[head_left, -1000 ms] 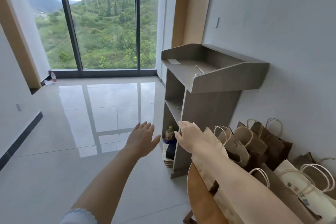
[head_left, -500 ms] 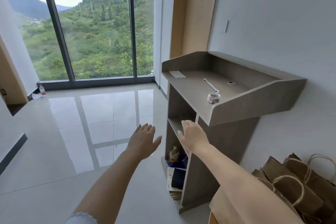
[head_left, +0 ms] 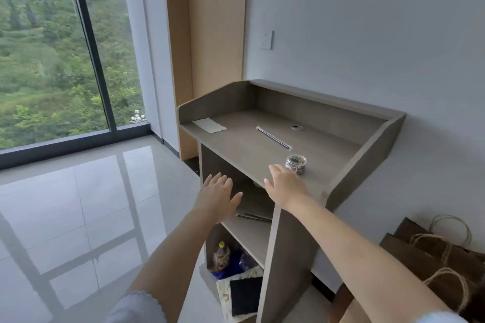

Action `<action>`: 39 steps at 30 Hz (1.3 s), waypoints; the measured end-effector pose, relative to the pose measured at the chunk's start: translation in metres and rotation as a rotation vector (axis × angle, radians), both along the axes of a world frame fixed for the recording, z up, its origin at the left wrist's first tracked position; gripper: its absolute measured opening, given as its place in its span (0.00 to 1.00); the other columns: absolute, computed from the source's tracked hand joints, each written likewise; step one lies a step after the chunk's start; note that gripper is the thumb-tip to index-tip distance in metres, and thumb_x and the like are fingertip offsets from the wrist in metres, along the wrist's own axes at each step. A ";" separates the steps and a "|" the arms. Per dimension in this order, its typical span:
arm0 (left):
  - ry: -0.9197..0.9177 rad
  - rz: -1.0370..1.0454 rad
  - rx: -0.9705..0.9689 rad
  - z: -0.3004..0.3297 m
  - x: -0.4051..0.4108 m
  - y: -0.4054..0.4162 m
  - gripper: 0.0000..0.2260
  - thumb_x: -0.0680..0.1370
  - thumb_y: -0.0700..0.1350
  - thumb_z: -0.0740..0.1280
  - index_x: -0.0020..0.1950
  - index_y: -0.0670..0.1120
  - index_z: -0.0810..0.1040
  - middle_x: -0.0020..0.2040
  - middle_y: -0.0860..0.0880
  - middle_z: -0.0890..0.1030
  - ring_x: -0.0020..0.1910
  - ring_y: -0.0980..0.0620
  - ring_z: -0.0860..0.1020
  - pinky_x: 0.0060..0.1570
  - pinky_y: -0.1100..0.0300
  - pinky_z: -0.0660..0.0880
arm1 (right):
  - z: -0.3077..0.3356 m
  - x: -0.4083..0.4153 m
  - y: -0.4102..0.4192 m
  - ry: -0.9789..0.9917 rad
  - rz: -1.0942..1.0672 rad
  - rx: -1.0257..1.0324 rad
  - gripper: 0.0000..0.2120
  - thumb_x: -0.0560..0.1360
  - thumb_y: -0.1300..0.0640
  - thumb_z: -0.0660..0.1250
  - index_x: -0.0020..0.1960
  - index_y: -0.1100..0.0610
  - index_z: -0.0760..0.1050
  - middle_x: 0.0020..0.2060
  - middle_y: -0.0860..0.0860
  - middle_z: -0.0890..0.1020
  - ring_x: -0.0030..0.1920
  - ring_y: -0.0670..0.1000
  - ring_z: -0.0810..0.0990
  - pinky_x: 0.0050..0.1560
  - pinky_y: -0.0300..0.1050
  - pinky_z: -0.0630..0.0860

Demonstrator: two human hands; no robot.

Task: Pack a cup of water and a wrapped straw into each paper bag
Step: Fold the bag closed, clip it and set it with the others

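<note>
We reach with our right hand — fingers spread, holding nothing — toward the wrapped straw lying beyond it on the desk; our left hand hovers empty alongside.

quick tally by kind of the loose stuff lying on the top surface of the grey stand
wrapped straw: 1
small clear jar: 1
white paper slip: 1
total: 3
The round metal fitting looks set into the top, so it is not counted. Both hands are empty; the right hand is over the front edge near the jar.
</note>
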State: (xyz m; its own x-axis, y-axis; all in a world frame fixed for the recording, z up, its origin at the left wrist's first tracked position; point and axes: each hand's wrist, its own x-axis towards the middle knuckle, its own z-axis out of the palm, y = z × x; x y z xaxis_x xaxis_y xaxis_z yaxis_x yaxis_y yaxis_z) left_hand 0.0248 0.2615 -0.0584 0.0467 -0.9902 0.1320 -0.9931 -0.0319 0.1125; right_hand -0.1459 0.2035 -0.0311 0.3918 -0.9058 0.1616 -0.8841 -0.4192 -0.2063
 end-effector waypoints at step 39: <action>-0.061 -0.464 0.024 -0.014 -0.021 -0.264 0.23 0.82 0.55 0.51 0.71 0.42 0.65 0.73 0.46 0.66 0.76 0.50 0.57 0.75 0.55 0.46 | 0.023 -0.025 -0.173 0.247 -0.315 0.229 0.10 0.78 0.58 0.64 0.57 0.58 0.78 0.56 0.58 0.79 0.55 0.60 0.78 0.47 0.45 0.71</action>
State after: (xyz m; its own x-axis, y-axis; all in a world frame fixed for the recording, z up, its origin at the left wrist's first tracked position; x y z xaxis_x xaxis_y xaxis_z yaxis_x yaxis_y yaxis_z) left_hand 0.0038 -0.0020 -0.0729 -0.4086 -0.9075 0.0976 -0.9079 0.4151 0.0581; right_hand -0.1712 0.0304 -0.0080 0.0937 -0.9883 -0.1204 -0.9954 -0.0907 -0.0298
